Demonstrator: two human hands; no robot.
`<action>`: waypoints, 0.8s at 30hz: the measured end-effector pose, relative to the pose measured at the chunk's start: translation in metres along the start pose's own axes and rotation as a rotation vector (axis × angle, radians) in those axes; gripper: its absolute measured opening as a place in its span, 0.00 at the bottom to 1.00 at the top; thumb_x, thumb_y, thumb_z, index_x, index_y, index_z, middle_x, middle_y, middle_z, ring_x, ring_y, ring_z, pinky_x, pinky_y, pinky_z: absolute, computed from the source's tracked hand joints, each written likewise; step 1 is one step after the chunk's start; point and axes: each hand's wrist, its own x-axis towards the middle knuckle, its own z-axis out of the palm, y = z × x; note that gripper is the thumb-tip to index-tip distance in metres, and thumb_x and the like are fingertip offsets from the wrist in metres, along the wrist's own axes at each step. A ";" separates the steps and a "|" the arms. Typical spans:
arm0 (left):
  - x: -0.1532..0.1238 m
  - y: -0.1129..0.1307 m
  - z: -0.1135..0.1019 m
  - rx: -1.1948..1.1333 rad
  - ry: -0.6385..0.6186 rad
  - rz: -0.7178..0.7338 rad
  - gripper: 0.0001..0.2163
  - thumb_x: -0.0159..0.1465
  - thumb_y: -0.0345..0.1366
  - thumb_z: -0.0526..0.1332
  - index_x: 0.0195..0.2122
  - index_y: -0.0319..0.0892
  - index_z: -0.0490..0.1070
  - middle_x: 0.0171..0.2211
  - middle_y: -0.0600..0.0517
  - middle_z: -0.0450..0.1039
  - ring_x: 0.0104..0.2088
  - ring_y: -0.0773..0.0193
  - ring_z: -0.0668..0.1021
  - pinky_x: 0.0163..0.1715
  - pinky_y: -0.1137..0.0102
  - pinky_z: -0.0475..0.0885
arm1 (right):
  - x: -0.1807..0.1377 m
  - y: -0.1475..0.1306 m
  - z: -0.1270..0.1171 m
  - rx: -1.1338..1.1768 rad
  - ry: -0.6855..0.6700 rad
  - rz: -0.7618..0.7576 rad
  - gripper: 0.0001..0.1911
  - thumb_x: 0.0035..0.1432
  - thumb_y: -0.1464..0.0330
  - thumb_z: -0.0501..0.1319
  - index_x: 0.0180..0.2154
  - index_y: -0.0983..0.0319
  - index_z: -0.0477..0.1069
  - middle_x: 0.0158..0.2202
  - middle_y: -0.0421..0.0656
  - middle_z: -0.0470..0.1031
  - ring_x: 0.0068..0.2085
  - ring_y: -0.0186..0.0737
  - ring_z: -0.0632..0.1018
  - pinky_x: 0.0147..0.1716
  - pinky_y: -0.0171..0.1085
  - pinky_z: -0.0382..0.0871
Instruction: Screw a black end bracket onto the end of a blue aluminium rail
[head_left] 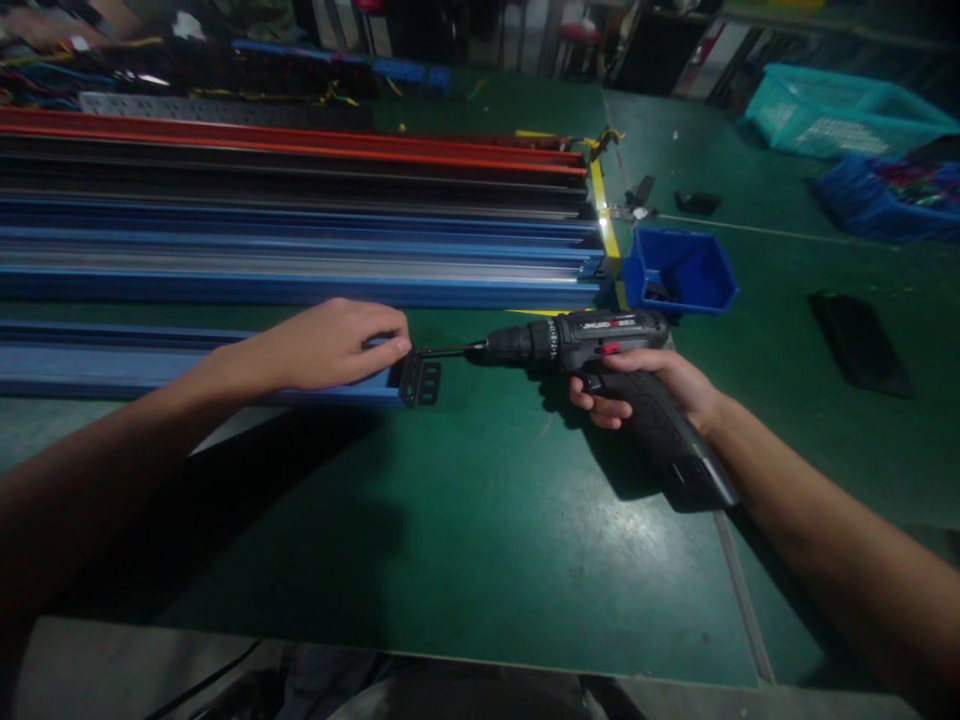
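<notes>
My right hand (pixel 645 385) grips a black cordless drill (pixel 615 335) lying on its side, its long bit pointing left. The tip of the bit meets a small black slotted bracket (pixel 420 382) at the right end of a blue metal profile (pixel 165 365). My left hand (pixel 345 345) rests over that end of the profile, fingers curled down, with thumb and fingertips at the bracket's upper edge. Whether a screw sits at the bit's tip is too small to tell.
Behind lie several long blue, black and red profiles (pixel 300 240) beside yellow tape (pixel 606 225). A blue bin (pixel 682 270) with small dark parts stands right of them. Further right are a dark flat object (pixel 861 342), a blue basket (pixel 885 200) and a teal basket (pixel 847 105). Another person's arm shows top left.
</notes>
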 end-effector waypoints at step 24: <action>0.000 -0.001 0.000 0.010 -0.003 -0.010 0.21 0.77 0.49 0.50 0.38 0.43 0.77 0.34 0.48 0.79 0.34 0.58 0.78 0.39 0.65 0.67 | 0.000 0.000 0.001 -0.005 0.020 0.006 0.15 0.65 0.65 0.68 0.47 0.72 0.76 0.39 0.52 0.80 0.27 0.32 0.70 0.33 0.36 0.75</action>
